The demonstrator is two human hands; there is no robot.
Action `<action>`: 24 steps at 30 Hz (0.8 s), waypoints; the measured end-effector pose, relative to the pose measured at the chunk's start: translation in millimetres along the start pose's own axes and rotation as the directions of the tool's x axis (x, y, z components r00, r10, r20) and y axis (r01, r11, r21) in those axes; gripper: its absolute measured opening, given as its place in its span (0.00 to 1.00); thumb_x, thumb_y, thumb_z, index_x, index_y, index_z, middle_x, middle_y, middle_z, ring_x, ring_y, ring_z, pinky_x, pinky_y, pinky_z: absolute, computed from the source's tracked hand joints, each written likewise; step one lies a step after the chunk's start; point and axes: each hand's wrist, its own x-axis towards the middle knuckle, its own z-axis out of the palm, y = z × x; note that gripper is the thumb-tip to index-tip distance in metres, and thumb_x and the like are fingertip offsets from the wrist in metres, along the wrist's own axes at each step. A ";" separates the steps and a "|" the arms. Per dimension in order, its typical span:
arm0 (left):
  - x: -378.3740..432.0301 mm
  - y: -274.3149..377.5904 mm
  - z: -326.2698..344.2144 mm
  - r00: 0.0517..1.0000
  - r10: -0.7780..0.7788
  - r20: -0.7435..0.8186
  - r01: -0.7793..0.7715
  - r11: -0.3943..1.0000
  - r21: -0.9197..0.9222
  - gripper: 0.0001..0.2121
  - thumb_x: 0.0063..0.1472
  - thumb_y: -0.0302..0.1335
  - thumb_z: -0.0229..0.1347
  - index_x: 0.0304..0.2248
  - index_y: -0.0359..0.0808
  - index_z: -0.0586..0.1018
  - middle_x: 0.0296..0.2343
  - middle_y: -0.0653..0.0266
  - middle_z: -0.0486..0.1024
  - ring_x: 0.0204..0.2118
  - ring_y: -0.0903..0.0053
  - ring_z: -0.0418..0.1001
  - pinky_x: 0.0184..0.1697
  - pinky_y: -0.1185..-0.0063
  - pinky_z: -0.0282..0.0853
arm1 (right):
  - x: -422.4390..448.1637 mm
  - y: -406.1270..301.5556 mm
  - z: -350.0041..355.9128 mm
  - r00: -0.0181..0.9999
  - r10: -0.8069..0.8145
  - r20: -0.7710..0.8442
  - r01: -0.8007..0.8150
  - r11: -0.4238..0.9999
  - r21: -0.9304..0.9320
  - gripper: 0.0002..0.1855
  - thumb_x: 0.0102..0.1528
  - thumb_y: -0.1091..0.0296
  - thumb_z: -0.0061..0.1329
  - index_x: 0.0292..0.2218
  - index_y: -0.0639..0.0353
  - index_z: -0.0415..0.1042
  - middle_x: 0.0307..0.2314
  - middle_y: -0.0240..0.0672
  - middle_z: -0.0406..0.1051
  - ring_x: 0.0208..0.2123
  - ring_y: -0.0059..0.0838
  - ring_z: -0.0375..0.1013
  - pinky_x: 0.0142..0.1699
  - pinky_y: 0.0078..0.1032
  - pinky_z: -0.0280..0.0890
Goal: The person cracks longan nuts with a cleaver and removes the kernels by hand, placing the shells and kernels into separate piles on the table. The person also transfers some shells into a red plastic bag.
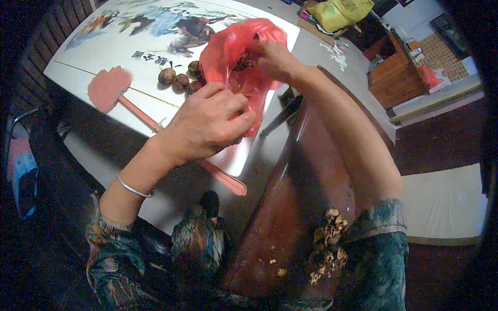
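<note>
A thin red plastic bag [218, 50] rests on the near right part of the painted white table [116, 50]. My left hand [214, 116] grips the bag's near edge with curled fingers. At the bag's mouth is my right hand [272, 58], its fingertips partly hidden, so what they hold cannot be told. Dark brown lumps [244, 62], probably walnuts, show inside the bag beside those fingers. Several whole walnuts [167, 76] lie on the table just left of the bag. A pink plastic fly swatter [111, 87] passes beneath my left wrist, its handle end jutting beyond the table edge.
Broken walnut shells [330, 241] are heaped on a brown polished wooden seat [280, 217] close to my right forearm. A yellow bag [340, 13] sits on a box at the back. Beyond stands a wooden cabinet [397, 74], with scraps of white paper [336, 54] on the floor.
</note>
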 end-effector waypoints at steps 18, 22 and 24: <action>20.0 39.7 -43.0 0.974 -0.208 -0.087 0.210 0.978 0.014 0.30 0.41 0.36 0.60 0.47 0.40 0.67 0.47 0.54 0.61 0.51 0.58 0.58 0.52 0.66 0.53 | -304.5 -48.8 -77.7 0.908 0.252 -0.334 -0.204 0.964 0.171 0.22 0.50 0.77 0.45 0.48 0.64 0.61 0.44 0.44 0.65 0.48 0.37 0.64 0.52 0.28 0.58; 19.6 104.5 -55.0 0.975 -0.208 -0.082 0.174 0.935 -0.308 0.29 0.44 0.32 0.59 0.47 0.37 0.66 0.47 0.50 0.59 0.49 0.55 0.59 0.51 0.66 0.56 | -457.0 -80.4 -54.0 0.815 0.458 -0.355 -0.457 0.884 0.093 0.24 0.49 0.79 0.45 0.49 0.65 0.60 0.46 0.47 0.62 0.50 0.42 0.61 0.55 0.32 0.54; 11.4 145.9 -56.3 0.983 -0.186 -0.005 0.164 0.879 -0.449 0.28 0.45 0.32 0.59 0.47 0.35 0.66 0.47 0.50 0.59 0.50 0.55 0.59 0.52 0.65 0.56 | -526.0 -88.2 -40.2 0.782 0.544 -0.303 -0.590 0.803 -0.081 0.27 0.48 0.72 0.47 0.50 0.65 0.59 0.50 0.45 0.58 0.53 0.40 0.56 0.57 0.31 0.50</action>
